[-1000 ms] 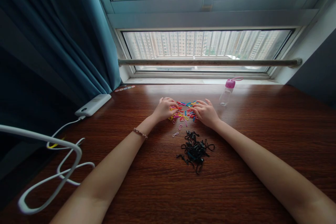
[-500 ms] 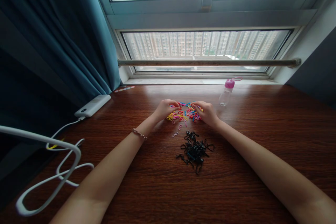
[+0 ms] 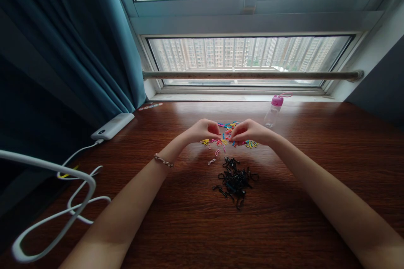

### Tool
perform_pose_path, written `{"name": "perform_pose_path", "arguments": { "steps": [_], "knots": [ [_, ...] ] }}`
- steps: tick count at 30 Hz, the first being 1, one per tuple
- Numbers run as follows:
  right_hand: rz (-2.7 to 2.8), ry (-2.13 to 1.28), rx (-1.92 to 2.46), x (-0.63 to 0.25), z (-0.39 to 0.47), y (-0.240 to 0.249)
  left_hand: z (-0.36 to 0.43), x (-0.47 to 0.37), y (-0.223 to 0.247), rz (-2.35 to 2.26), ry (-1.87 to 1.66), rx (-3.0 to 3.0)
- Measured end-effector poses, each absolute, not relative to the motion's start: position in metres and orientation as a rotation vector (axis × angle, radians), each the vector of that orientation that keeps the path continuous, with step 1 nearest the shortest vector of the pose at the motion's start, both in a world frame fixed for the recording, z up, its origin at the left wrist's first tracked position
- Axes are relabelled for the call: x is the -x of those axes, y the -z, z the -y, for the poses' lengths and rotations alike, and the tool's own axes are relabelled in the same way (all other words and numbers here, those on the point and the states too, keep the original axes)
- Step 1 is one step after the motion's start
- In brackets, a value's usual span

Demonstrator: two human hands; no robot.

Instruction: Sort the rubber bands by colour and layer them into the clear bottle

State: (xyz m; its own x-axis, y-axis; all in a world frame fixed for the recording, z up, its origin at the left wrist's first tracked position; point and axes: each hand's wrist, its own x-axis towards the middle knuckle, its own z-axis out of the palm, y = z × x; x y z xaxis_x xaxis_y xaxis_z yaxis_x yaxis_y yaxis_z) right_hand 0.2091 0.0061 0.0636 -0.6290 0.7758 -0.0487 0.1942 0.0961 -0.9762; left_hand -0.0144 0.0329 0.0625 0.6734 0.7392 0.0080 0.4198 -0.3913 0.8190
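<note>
Small coloured rubber bands, red, yellow, blue and pink, lie in a loose pile on the brown wooden table. At the pile's left side is my left hand, its thumb and fingers pinched together over the bands. From the right, my right hand reaches into the pile, also with thumb and fingertips closed. What either pinch holds is too small to make out. A few pink bands and a pale one lie apart, nearer me. Closer still is a heap of black bands, touched by neither hand.
A clear bottle with a pink lid stands behind my right hand. On the left lie a white power bank and a looped white cable. A blue curtain hangs beside the window, with a horizontal rail across it.
Both hands have shifted, my fingertips now lower and closer to each other over the pile. Bands that my right hand covered now show around it.
</note>
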Motion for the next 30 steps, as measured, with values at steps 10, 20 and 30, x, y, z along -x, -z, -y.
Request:
{"name": "perform_pose_path", "arguments": {
  "steps": [10, 20, 30],
  "knots": [
    [2.209, -2.177, 0.982, -0.219, 0.006, -0.076, -0.01, 0.008, -0.06, -1.002, 0.289, -1.921],
    [1.861, -1.221, 0.969, -0.205, -0.012, -0.05, -0.033, 0.002, -0.045, -1.005, -0.677, -1.995],
    [2.679, -0.1, 0.77, -0.179, -0.004, -0.01, -0.062, 0.039, -0.039, -1.396, -0.721, -2.543]
  ]
}}
